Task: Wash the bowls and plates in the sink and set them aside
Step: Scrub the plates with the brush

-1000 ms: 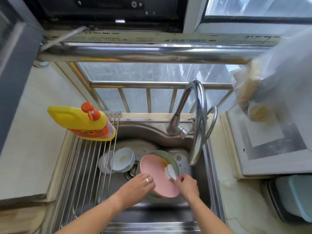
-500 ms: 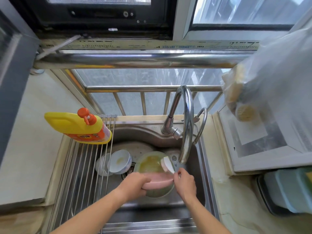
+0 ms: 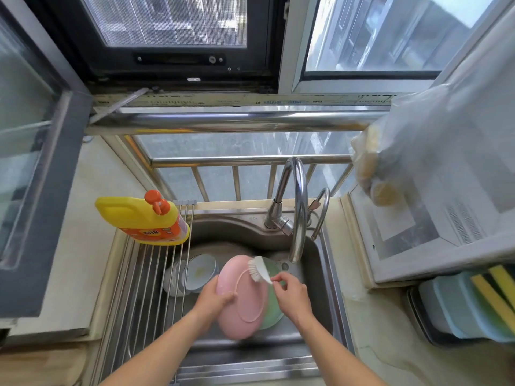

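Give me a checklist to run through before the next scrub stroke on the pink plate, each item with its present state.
1. Left hand grips the pink plate at its left edge: ok.
2. Right hand pinches the dish brush handle: ok.
3. Bristles touch the plate's upturned underside near its top edge: ok.
4. Plate held over the sink, above the green plate: ok.
5. Water running from the faucet: cannot tell.
6. Free space on the drying rack below the detergent bottle for setting the plate aside: ok.

Shiny steel sink (image 3: 320,274), matt pink plate (image 3: 242,310)
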A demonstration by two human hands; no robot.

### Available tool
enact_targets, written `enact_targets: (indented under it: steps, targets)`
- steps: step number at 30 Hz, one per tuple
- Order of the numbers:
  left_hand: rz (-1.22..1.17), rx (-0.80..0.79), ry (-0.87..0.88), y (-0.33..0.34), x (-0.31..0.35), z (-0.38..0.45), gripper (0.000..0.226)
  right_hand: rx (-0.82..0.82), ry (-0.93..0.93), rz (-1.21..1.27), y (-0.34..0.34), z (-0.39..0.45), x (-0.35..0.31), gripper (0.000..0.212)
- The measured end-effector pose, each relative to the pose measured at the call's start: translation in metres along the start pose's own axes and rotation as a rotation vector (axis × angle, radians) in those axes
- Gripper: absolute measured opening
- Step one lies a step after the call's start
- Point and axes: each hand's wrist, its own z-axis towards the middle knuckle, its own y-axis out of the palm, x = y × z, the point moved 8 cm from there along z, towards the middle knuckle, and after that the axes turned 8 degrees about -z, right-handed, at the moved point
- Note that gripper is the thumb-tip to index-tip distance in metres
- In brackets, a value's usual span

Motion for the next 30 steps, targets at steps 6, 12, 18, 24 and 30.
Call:
enact_targets:
  steps: [6, 12, 18, 24, 30]
  targets:
    - [-0.176, -0.019, -0.085, 0.005, 0.008, -0.011, 0.042, -0.029, -0.1, 0.059, 0.012, -0.02, -0.025, 0.011]
    - [-0.111, -0.022, -0.127, 0.001, 0.012, -0.026, 0.045, 0.106, 0.01, 0.024, 0.001, -0.021, -0.019, 0.012]
    - [-0.115, 0.023, -0.109, -0.005, 0.028, -0.039, 0.041, 0.057, -0.117, 0.025, -0.005, -0.031, -0.029, 0.011]
    - [-0.056, -0.007, -0.086, 0.006, 0.036, -0.046, 0.042, 0.045, -0.158, 0.053, -0.017, -0.031, -0.047, 0.008]
    - [-0.079, 0.024, -0.051, -0.001, 0.034, -0.054, 0.044, 0.02, -0.077, 0.01, -0.023, -0.024, -0.033, 0.008]
